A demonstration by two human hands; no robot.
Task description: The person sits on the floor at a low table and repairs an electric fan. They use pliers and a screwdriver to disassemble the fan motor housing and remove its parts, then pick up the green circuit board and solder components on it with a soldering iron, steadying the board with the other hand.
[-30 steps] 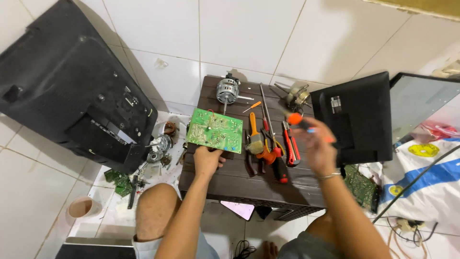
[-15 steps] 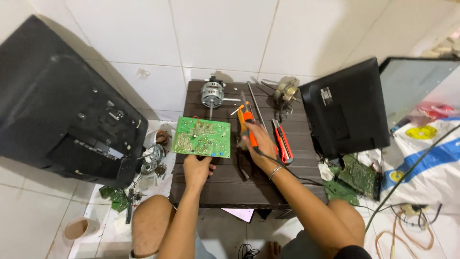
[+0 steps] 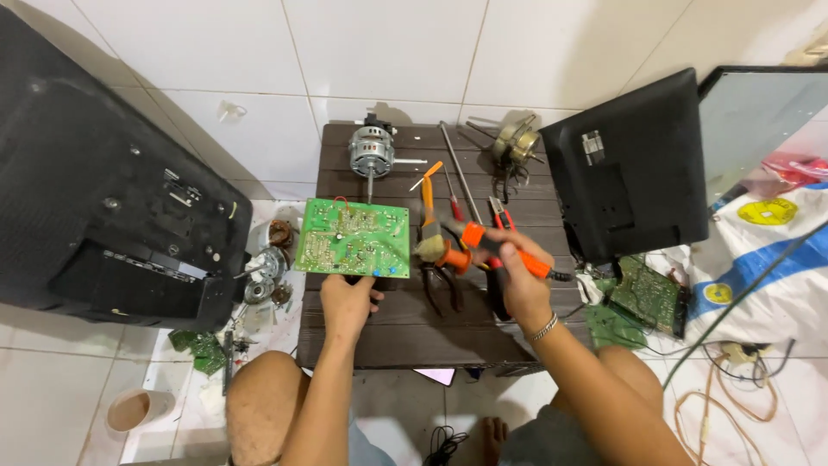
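The small dark wooden table [image 3: 405,332] is the landmark. At its near edge, the left hand [image 3: 347,302] pinches the near edge of a green circuit board [image 3: 354,238], which lies flat on the table's left side. The right hand [image 3: 517,276] is closed around an orange soldering iron [image 3: 483,243], held over the table's middle. Pliers [image 3: 438,267] with orange handles lie just under its tip, in the way. Farther back, a gray motor [image 3: 371,152] sits at the table's far edge. A black screen [image 3: 630,173] leans right of the table.
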